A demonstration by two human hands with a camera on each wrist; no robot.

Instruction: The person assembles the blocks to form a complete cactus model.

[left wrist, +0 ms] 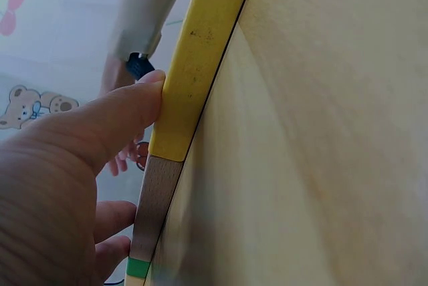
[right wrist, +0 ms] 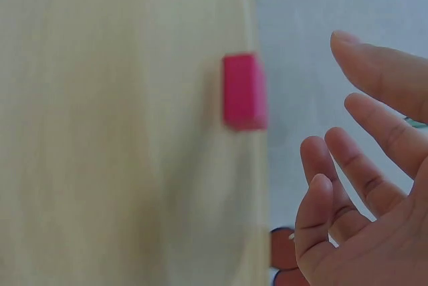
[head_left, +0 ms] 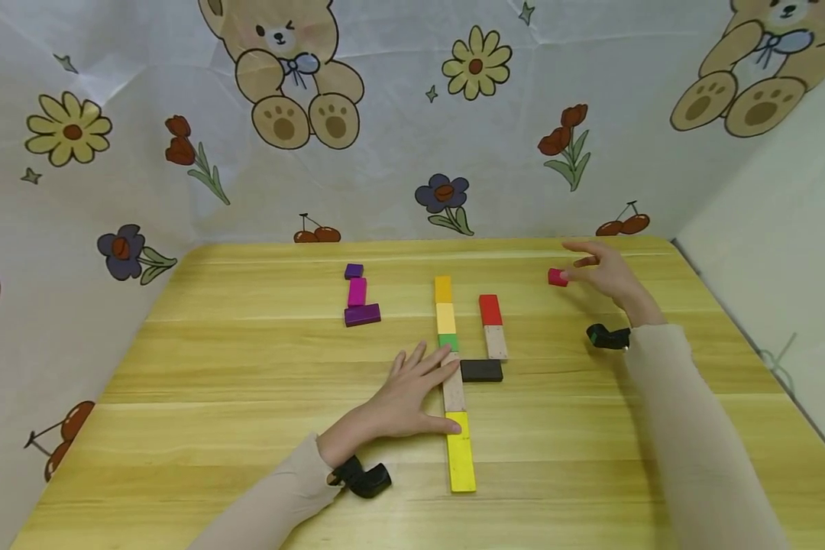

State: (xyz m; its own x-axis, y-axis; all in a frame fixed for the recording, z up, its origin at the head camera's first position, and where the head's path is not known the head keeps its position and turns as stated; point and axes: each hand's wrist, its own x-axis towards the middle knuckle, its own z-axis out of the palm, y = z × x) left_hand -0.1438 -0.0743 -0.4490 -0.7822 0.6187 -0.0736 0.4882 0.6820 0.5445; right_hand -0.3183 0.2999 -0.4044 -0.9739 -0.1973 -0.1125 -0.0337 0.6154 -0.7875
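My left hand (head_left: pixel 402 397) lies with spread fingers along a straight row of blocks. Its thumb touches the long yellow block (head_left: pixel 461 466), and fingertips rest by the plain wooden block (head_left: pixel 454 395) and the green block (head_left: pixel 447 341). Beyond these in the row come a pale yellow block (head_left: pixel 445 318) and an orange block (head_left: pixel 443 289). Near the table's back right, my right hand (head_left: pixel 612 275) hovers beside a small pink block (head_left: pixel 558 277). In the right wrist view, loosely bent fingers stand apart from that pink block (right wrist: pixel 242 92), holding nothing.
A black block (head_left: pixel 482 370) abuts the row's right side. Above it, a red block (head_left: pixel 490 310) meets another wooden block (head_left: pixel 496 343). To the left stand a small purple block (head_left: pixel 354 271), a magenta block (head_left: pixel 357 292) and a longer purple block (head_left: pixel 362 315). A patterned cloth (head_left: pixel 385 176) hangs behind.
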